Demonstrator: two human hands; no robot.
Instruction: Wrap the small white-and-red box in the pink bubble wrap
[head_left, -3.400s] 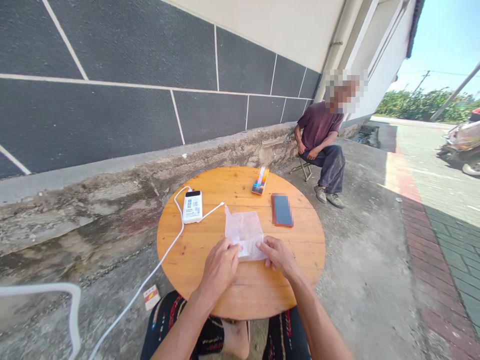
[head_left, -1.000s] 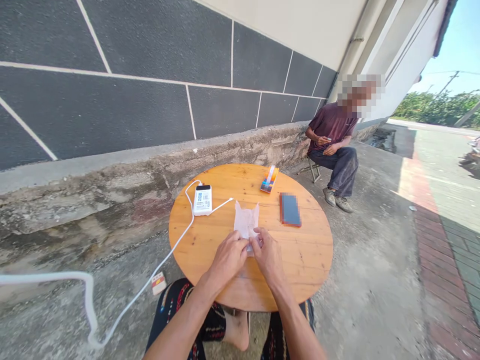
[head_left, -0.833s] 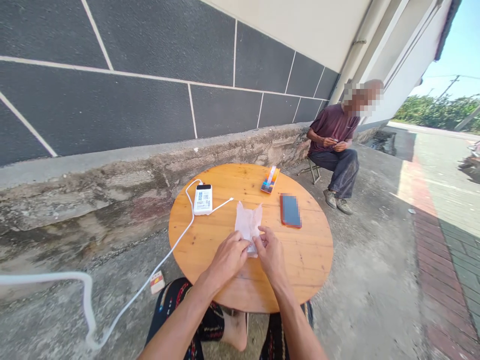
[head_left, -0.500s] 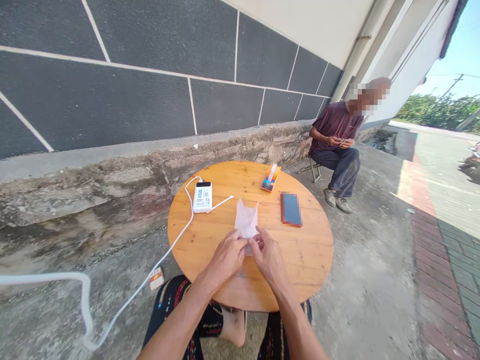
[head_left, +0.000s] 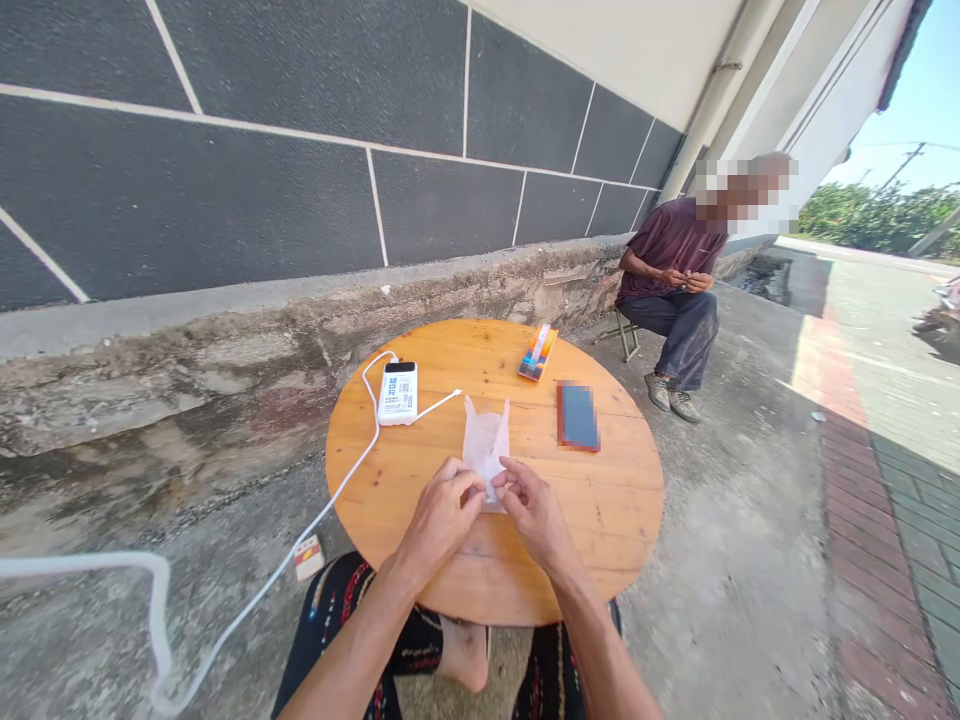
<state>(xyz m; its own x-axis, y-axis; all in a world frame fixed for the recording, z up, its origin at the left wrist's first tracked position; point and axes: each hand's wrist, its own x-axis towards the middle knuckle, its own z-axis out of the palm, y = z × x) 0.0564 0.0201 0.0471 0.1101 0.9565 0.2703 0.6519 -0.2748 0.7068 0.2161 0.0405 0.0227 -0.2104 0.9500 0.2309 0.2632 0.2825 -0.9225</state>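
Thin white sheet (head_left: 484,435): on the round table (head_left: 600,530), its near part between both hands.
Left hand (head_left: 446,508): fingers curled close together at the sheet's near left; cannot tell whether they pinch.
Right hand (head_left: 534,512): fingers bent, narrowly spaced, at its right edge; grip unclear.

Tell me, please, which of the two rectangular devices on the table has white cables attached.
The white device, left of the thin white sheet, has them; the dark, orange-edged device, right of that sheet, shows none.
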